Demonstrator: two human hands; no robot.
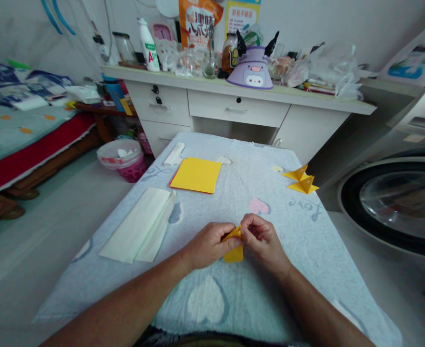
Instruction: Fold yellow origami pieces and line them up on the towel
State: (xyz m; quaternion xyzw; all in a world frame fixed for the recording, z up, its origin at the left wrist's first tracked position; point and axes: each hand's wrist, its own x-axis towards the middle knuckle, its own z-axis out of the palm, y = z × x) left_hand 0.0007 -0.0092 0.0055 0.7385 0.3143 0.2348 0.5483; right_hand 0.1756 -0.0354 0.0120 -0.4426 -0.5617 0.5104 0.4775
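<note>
A small piece of folded yellow paper (233,254) is held between both hands over the near middle of the table. My left hand (212,243) grips it from the left, thumb lying across its front. On the other side my right hand (263,237) pinches its upper right corner between thumb and forefinger. Part of the paper is hidden behind the fingers. Farther back lies a stack of square yellow paper (197,175), with a red edge showing beneath. At the right edge sit folded yellow paper shapes (302,181) with pointed tips.
Folded pale green paper (142,224) lies at the left of the cloth-covered table (270,299). A small white box (174,154) is by the stack. Behind stands a cluttered white desk (234,101), a washing machine (396,144) at right, a pink bin (129,166) at left.
</note>
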